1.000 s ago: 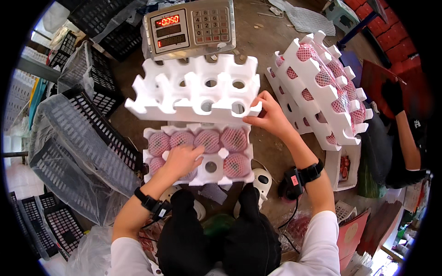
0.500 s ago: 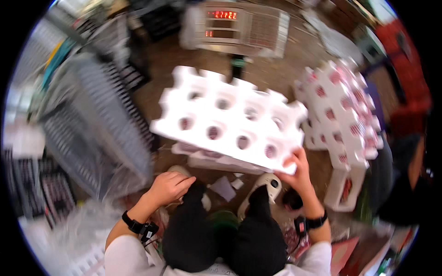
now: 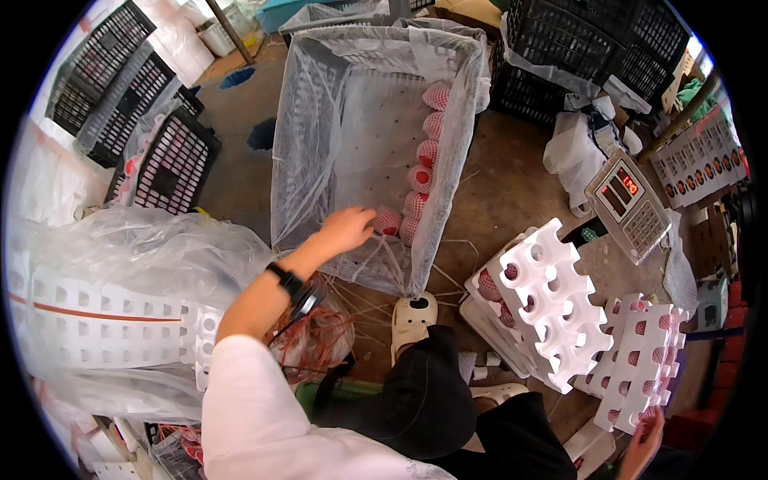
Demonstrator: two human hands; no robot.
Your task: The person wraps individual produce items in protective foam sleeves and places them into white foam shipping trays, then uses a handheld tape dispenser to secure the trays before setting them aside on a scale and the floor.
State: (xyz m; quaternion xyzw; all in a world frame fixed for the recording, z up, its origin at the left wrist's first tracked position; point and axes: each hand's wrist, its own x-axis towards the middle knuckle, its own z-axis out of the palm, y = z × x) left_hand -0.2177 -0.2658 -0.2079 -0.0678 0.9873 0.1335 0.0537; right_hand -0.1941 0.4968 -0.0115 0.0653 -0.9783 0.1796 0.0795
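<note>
My left hand (image 3: 349, 229) reaches over the near side of a large crate lined with clear plastic (image 3: 282, 168). Its fingers are extended and slightly bent, with the tips at a round fruit in red-and-white foam net (image 3: 388, 220); firm contact cannot be told. Several more net-wrapped fruits (image 3: 420, 178) line the crate's right wall, while its pale bottom (image 3: 372, 136) shows to their left. My right hand is out of the picture. To the right of my feet, a white moulded tray (image 3: 552, 296) lies tilted over other trays with netted fruits.
A digital scale (image 3: 628, 206) stands at the right, near a second stack of fruit trays (image 3: 636, 360). Another person's hand, it seems, (image 3: 646, 440) is beside that stack. Black crates (image 3: 172, 164) and plastic-covered white trays (image 3: 104, 320) stand left. Loose straps (image 3: 448, 276) cross the floor.
The view has swung left, bringing the lined crate ahead. My left hand has gone from my knee into the crate. My right hand, formerly on the white tray, has left the picture.
</note>
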